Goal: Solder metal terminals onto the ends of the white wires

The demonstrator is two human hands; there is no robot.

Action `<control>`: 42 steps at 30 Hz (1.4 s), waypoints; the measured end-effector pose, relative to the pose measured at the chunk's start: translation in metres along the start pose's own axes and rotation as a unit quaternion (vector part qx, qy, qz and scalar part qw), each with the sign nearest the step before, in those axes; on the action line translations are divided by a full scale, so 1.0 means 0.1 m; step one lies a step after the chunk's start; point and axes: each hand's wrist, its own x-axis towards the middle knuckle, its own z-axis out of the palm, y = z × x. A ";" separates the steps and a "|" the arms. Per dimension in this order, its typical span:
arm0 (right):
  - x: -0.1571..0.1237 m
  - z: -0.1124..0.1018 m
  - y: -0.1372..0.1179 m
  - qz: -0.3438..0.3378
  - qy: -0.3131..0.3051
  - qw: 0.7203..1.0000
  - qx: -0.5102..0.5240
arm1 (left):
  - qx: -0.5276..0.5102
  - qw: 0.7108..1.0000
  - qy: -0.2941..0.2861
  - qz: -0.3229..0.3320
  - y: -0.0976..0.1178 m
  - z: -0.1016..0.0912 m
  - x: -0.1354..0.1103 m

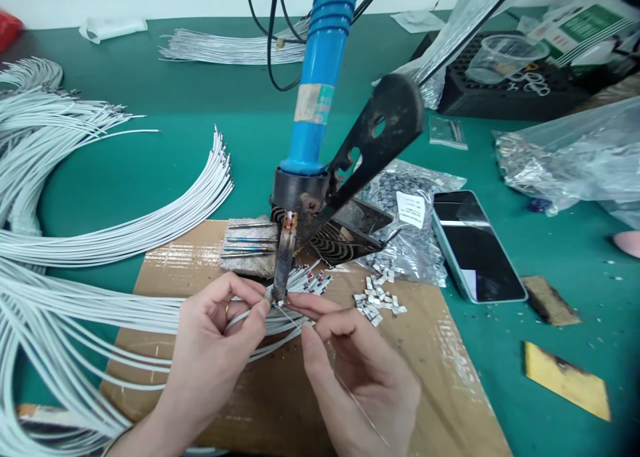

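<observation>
A soldering iron (309, 137) with a blue handle is held tip-down in a black metal holder (385, 127). Just left of its tip, my left hand (215, 337) pinches the end of a white cable between thumb and forefinger. My right hand (367, 370) is closed on a thin solder wire (359, 405), whose upper end reaches to the iron's tip. The exact contact at the tip is partly hidden by fingers. Beneath both hands runs a bundle of white cables (150, 315) across a cardboard sheet (425, 377). Small metal tabs (377, 300) lie in a pile to the right.
More white cables (165, 233) curve in from the left. A sponge block (240, 260) sits behind my left hand. To the right are a bag of small parts (410, 183), a phone (477, 247) and a yellow sponge piece (567, 380). A black crate (470, 97) stands at the back right.
</observation>
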 end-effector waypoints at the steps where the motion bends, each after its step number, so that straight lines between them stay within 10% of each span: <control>1: 0.00 0.01 -0.01 0.003 0.009 1.000 0.003 | 0.001 1.000 0.000 -0.002 0.00 0.00 0.00; 42: -0.01 0.05 -0.07 0.008 0.037 0.999 0.003 | 0.004 1.000 -0.001 -0.004 -0.03 -0.03 -0.03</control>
